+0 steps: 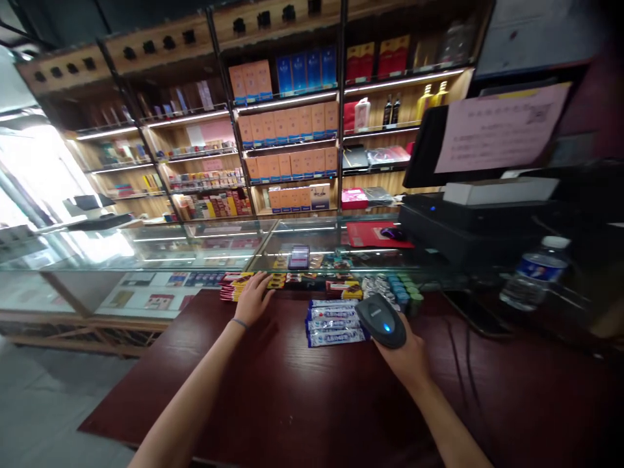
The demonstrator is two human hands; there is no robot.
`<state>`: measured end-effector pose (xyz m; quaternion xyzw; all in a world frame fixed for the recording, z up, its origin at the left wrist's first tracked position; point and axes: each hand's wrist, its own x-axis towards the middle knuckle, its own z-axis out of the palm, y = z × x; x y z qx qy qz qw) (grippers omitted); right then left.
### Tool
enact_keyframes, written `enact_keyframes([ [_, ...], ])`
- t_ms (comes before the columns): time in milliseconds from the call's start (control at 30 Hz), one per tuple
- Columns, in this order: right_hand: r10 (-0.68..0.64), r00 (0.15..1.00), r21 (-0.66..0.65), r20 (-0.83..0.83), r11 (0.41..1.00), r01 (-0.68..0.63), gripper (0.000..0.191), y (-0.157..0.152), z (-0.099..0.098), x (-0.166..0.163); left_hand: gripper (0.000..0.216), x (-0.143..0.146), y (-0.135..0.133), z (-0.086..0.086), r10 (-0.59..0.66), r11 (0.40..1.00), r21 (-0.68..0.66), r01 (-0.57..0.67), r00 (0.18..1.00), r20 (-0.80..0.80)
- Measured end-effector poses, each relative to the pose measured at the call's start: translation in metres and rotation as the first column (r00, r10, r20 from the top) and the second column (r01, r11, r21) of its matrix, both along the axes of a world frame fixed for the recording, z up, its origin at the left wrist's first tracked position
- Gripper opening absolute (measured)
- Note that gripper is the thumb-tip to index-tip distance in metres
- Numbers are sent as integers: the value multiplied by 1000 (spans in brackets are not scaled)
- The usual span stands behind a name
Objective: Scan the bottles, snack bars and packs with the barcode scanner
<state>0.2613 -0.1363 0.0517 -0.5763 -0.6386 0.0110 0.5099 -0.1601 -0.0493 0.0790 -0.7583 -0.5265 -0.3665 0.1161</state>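
Observation:
My right hand [407, 357] is closed around a dark barcode scanner [381, 320] with a lit blue light on top. The scanner's front end hangs over the right end of several blue-and-white wrapped packets [335, 323] laid in a stack on the dark red-brown table [292, 403]. At the back edge of the table, my left hand [252, 299] rests with fingers apart beside a pile of red-and-yellow packets [233, 286], its fingertips by more yellow packets [277, 281]. Silver, blue and green rolls [398, 292] stand behind the scanner.
A glass display counter [219, 237] runs behind the table, with a phone-like device [299, 257] and a red mat [361, 235] on it. To the right are a water bottle [533, 276], a black phone [478, 313] and a monitor with a pink sheet [502, 130]. Stocked shelves [290, 127] line the wall.

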Motion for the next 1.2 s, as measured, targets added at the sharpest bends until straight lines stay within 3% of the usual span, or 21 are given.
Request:
enact_keyframes([
  [200,-67,997,-9,-47,998,67,51,9,0,14,38,90,9,1,-186,983,20,185,978,90],
  [433,-112,984,-19,-141,994,110,44,16,3,30,47,176,28,-13,-356,924,-149,353,935,7],
  [700,-132,979,-21,-153,991,130,47,17,1,31,51,233,42,-15,-292,910,-359,209,936,-195],
  [900,-149,980,21,-130,988,153,43,13,7,23,54,251,54,-8,-219,889,-455,51,920,-324],
  [1000,-148,980,27,-130,988,152,41,11,10,20,50,253,57,-10,-215,882,-471,35,918,-335],
  [1100,-130,979,16,-157,991,135,44,10,12,19,30,255,60,-18,-222,905,-399,147,963,-151],
  [1167,-116,979,7,-168,993,119,45,9,14,19,9,256,60,-23,-221,916,-308,257,964,146],
  [1200,-112,979,6,-169,993,114,45,9,15,19,3,256,60,-24,-216,913,-271,306,924,316],
])
